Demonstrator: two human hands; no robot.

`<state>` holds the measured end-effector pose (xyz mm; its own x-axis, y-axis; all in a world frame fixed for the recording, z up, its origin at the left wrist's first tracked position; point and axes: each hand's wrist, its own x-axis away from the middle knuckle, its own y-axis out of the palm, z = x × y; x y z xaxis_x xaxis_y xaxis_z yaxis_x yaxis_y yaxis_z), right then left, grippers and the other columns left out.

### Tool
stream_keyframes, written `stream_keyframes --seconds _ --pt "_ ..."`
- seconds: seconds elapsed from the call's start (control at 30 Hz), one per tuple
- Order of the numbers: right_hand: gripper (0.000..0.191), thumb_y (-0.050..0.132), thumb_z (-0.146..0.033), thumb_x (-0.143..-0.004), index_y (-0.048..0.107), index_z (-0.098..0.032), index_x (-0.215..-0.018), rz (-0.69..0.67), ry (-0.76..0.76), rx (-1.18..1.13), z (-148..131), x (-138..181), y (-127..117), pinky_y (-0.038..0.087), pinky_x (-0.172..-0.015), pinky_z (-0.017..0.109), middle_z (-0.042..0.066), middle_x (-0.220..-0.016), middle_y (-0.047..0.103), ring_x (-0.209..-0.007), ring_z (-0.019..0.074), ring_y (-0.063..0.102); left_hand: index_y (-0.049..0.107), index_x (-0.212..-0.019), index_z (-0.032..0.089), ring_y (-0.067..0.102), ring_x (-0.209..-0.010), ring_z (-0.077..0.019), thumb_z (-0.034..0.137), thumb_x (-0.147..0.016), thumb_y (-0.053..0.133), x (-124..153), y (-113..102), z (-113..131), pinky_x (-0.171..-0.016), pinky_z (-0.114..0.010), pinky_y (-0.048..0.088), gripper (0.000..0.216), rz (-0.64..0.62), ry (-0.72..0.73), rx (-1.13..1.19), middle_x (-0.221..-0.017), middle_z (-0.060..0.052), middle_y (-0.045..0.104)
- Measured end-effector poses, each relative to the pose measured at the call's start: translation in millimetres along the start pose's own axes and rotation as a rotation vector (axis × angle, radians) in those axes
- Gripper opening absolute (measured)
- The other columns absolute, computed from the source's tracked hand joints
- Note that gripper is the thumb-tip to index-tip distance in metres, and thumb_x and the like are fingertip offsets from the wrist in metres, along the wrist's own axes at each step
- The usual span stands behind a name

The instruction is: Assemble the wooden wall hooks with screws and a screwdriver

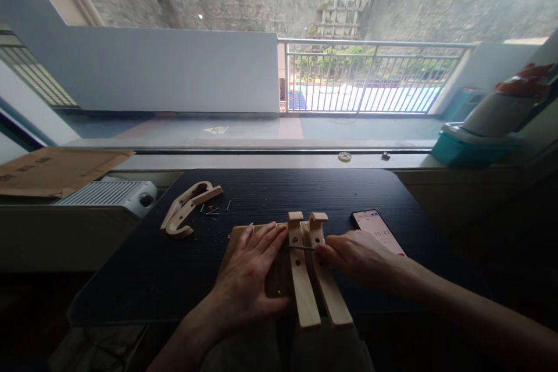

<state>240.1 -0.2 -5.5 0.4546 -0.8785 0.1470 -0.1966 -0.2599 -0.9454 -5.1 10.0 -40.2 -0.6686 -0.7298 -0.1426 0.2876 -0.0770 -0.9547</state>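
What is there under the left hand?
A flat brown board lies under the left hand; parts of it show around the hand. The surface directly beneath the palm is covered, so anything there cannot be seen.

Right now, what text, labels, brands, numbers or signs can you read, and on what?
":15:4", last digit unsure: phone screen; the right hand covers part of it, and the smaller text is too small.
Printed characters, too blurred to read: cardboard at left.
Triangular sign, its wording too small to read: floor marking outside the window.
No brand legible.
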Motion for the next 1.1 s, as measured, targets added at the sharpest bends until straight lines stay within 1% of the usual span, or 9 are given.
stream_keyframes --seconds 0.1,0.17,0.33,0.4,0.5,0.67,0.8,0.97,1.1 --pt "0.05 0.021 -0.043 -0.096 0.059 -0.017 -0.075 0.053 0.086 0.012 3.3 0.7 -1.2 0.025 -0.051 0.029 0.006 -0.069 0.065 -0.057 0.0148 0.055 0.018 -0.144 0.023 0.024 -0.137 -0.0293 0.058 -0.067 0.064 0.5 -0.1 0.0 -0.114 -0.051 0.009 0.097 -0.001 0.0 0.007 -0.148 -0.007 0.029" --pt "0.051 0.02 -0.043 -0.096 0.059 -0.018 -0.074 0.053 0.129 0.029 5.3 -0.1 0.4 0.024 -0.051 0.029 0.006 -0.069 0.065 -0.057 0.0151 0.055 0.018 -0.144 0.024 0.024 -0.136 -0.0301 0.058 -0.066 0.065 1.0 -0.3 -0.2 -0.114 -0.052 0.01 0.098 -0.003 0.003 0.02 -0.149 -0.007 0.029" --pt "0.051 0.018 -0.042 -0.096 0.058 -0.018 -0.076 0.023 0.136 0.15 5.8 -2.1 6.2 0.02 -0.05 0.031 0.007 -0.067 0.064 -0.057 0.0171 0.057 0.019 -0.144 0.024 0.024 -0.136 -0.0305 0.057 -0.064 0.066 1.8 0.3 -0.8 -0.114 -0.051 0.009 0.098 0.003 -0.006 0.024 -0.148 -0.007 0.03" --pt "0.051 0.018 -0.041 -0.096 0.058 -0.018 -0.074 0.019 0.121 0.172 6.0 -2.1 5.9 0.019 -0.05 0.031 0.007 -0.065 0.064 -0.056 0.0171 0.057 0.02 -0.144 0.023 0.024 -0.136 -0.0298 0.057 -0.064 0.067 1.6 0.8 -1.2 -0.114 -0.05 0.01 0.098 -0.009 -0.01 0.018 -0.149 -0.006 0.029" --pt "0.055 0.017 -0.043 -0.096 0.059 -0.019 -0.071 0.01 0.077 0.148 8.5 -2.6 3.2 0.019 -0.05 0.031 0.006 -0.064 0.064 -0.053 0.0156 0.056 0.021 -0.143 0.022 0.024 -0.136 -0.0299 0.056 -0.063 0.067 0.8 0.5 -0.9 -0.114 -0.05 0.011 0.099 -0.013 -0.009 0.016 -0.148 -0.007 0.03" --pt "0.06 0.015 -0.05 -0.095 0.058 -0.018 -0.066 -0.058 0.024 0.111 13.4 -7.5 -1.3 0.018 -0.046 0.029 0.005 -0.058 0.061 -0.044 0.0116 0.046 0.023 -0.143 0.02 0.026 -0.135 -0.0292 0.05 -0.063 0.068 -0.8 -2.2 1.9 -0.113 -0.049 0.014 0.096 -0.002 -0.01 0.005 -0.147 -0.007 0.032" --pt "0.058 0.018 -0.046 -0.095 0.057 -0.017 -0.063 -0.093 -0.016 0.102 16.1 -12.5 -5.0 0.017 -0.044 0.026 0.004 -0.054 0.058 -0.041 0.0085 0.037 0.025 -0.142 0.019 0.026 -0.135 -0.0287 0.05 -0.061 0.069 -1.6 -2.8 2.5 -0.113 -0.048 0.014 0.097 -0.002 -0.004 -0.024 -0.146 -0.008 0.034" --pt "0.058 0.017 -0.044 -0.096 0.058 -0.018 -0.065 -0.102 -0.096 0.129 21.4 -17.0 -9.4 0.016 -0.041 0.025 0.002 -0.051 0.052 -0.037 0.0071 0.028 0.022 -0.143 0.02 0.024 -0.136 -0.0278 0.052 -0.062 0.068 -0.8 -2.0 1.3 -0.114 -0.048 0.014 0.098 -0.017 -0.007 -0.017 -0.147 -0.007 0.031" --pt "0.058 0.02 -0.043 -0.095 0.056 -0.017 -0.059 -0.102 -0.124 0.191 23.0 -20.1 -11.8 0.016 -0.041 0.025 0.002 -0.048 0.049 -0.036 0.0067 0.023 0.022 -0.143 0.021 0.024 -0.136 -0.0272 0.053 -0.063 0.067 -0.9 -2.1 1.0 -0.114 -0.047 0.014 0.097 -0.036 -0.012 -0.004 -0.148 -0.006 0.03"
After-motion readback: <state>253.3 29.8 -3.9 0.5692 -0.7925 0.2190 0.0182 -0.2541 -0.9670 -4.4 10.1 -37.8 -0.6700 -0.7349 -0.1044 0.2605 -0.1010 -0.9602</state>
